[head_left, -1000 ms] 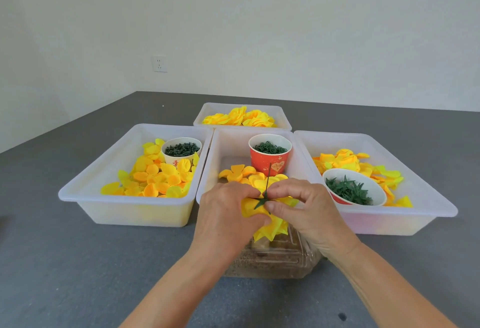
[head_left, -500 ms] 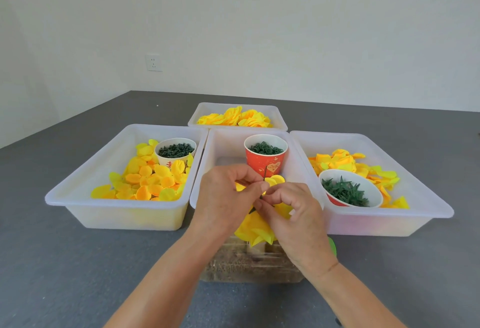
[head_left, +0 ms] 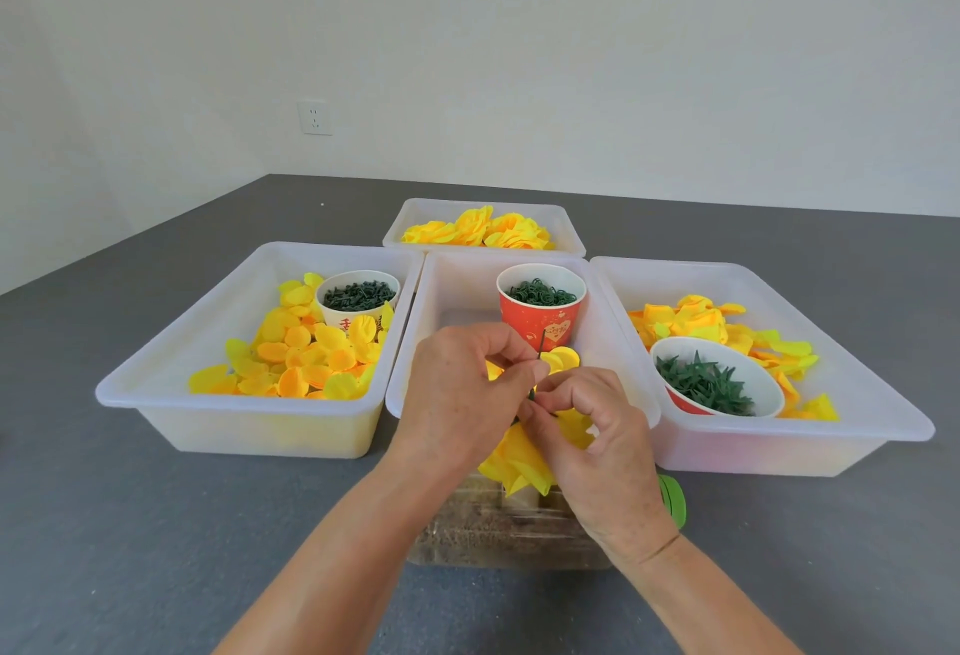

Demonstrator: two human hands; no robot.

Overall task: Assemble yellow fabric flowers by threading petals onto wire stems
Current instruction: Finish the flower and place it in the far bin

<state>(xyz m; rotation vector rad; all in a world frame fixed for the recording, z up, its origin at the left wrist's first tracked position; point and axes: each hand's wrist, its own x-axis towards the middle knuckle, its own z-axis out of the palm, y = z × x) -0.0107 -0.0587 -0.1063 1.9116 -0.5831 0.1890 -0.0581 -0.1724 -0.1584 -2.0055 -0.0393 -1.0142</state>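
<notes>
A yellow fabric flower [head_left: 519, 465] hangs head-down between my two hands, over the near rim of the middle bin [head_left: 410, 348]. Its thin green wire stem [head_left: 540, 345] sticks up past my fingertips. My left hand [head_left: 462, 394] pinches the stem near its top. My right hand [head_left: 587, 433] pinches a small green piece on the stem just below, fingers curled. Much of the flower is hidden by both hands.
The left bin [head_left: 171, 363] holds loose yellow petals and a white cup [head_left: 358, 298] of green parts. A red cup [head_left: 540, 303] of green rings stands in the middle bin. The right bin [head_left: 857, 405] has petals and a bowl [head_left: 714, 379] of green leaves. Finished flowers fill the far bin [head_left: 483, 231]. A clear box [head_left: 504, 530] sits below my hands.
Both hands rose a little and drew together over the stem. The flower turned head-down below the hands, and the right hand moved under the left fingertips.
</notes>
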